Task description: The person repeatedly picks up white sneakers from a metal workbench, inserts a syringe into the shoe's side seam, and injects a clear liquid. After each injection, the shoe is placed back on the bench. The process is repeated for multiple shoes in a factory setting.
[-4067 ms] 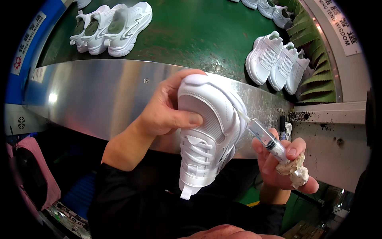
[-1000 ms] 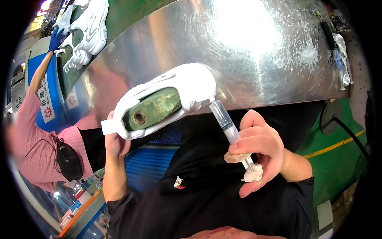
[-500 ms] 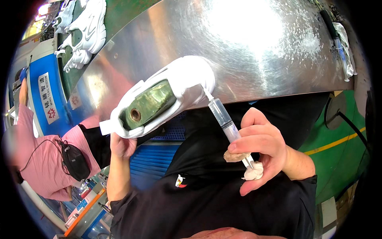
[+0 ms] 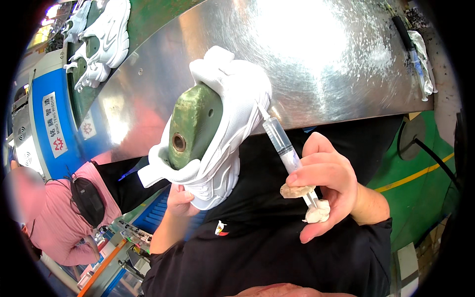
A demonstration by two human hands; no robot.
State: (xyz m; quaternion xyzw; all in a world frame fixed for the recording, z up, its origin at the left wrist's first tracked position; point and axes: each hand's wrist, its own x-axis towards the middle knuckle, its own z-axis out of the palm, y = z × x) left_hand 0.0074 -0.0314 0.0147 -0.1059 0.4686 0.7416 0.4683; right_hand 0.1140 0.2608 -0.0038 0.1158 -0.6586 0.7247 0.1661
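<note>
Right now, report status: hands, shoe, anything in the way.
Left hand grips white shoe from below. Right hand holds syringe, tip at shoe's side. Nothing between them.

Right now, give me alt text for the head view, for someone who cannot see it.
The left hand holds a white sneaker on a green last, while the right hand presses a syringe tip against its side. Behind them lies a shiny metal table.
</note>
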